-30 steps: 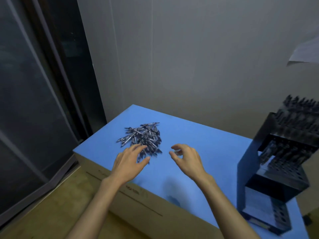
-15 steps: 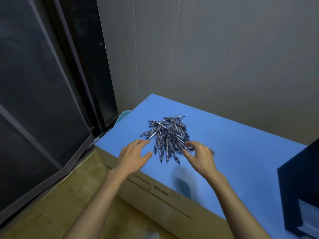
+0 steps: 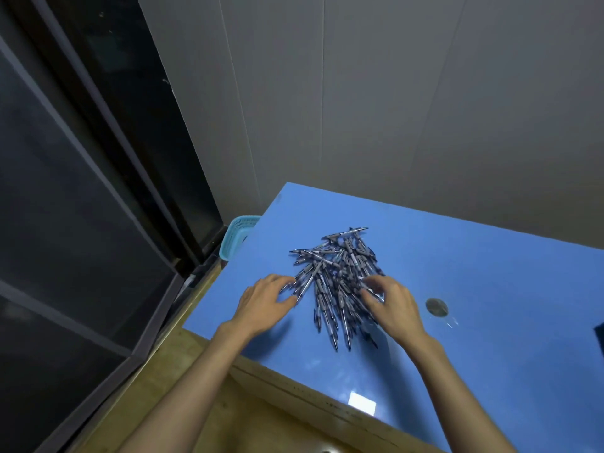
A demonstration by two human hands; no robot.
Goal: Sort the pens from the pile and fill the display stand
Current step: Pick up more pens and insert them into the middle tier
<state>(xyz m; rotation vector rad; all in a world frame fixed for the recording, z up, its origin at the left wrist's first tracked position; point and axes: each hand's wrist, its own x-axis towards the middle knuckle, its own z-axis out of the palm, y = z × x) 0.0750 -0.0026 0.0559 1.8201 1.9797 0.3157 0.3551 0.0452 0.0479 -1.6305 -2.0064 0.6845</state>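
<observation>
A pile of dark pens [image 3: 336, 276] with grey barrels lies on the blue table [image 3: 457, 289]. My left hand [image 3: 264, 302] rests at the pile's left edge, its fingertips touching the outer pens. My right hand [image 3: 392, 302] sits on the pile's right side with fingers curled down into the pens; whether it holds any is hidden by the fingers. Only a dark corner of the display stand [image 3: 598, 336] shows at the right edge.
A round grey cable hole [image 3: 436, 307] is in the table right of my right hand. A light blue basket [image 3: 237, 235] stands on the floor beside the table's left corner. Dark glass doors fill the left; a grey wall stands behind.
The view has swung left, so the display stand has nearly left the frame. Both hands have moved forward onto the pen pile.
</observation>
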